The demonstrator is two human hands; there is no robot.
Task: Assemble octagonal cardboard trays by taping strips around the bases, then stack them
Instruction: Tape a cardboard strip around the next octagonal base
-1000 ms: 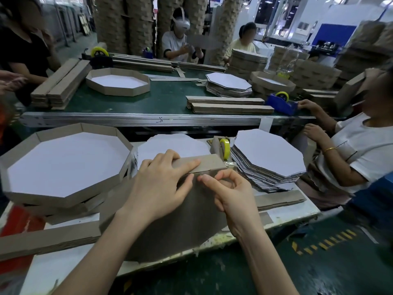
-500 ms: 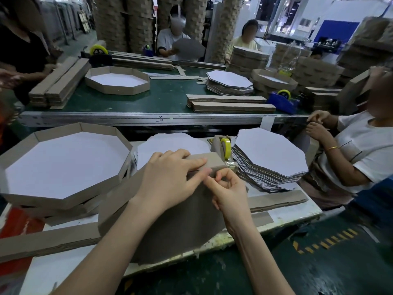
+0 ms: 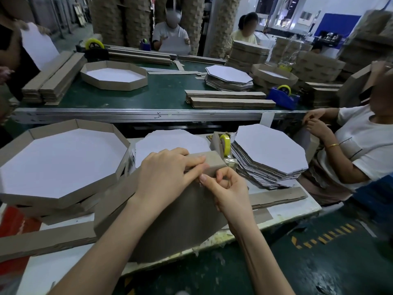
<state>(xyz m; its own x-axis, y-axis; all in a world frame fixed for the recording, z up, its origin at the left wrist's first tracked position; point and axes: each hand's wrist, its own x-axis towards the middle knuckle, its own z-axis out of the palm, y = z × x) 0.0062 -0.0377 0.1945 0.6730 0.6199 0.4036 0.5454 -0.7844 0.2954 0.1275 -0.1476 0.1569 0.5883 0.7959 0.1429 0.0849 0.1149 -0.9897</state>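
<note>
The unfinished tray [image 3: 180,220] stood tilted on edge at the near side of the desk [image 3: 287,211], brown underside facing the camera. The left hand [image 3: 165,177] clamped the strip [image 3: 212,161] onto its top edge, fingers over, thumb beneath. The right hand [image 3: 231,192], fingers curled, pinched the strip's lower edge, perhaps on clear tape.

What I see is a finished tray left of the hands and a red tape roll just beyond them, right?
Not quite. The head view shows the tape roll is yellow, not red. The finished tray is on the left, as you said.
</note>
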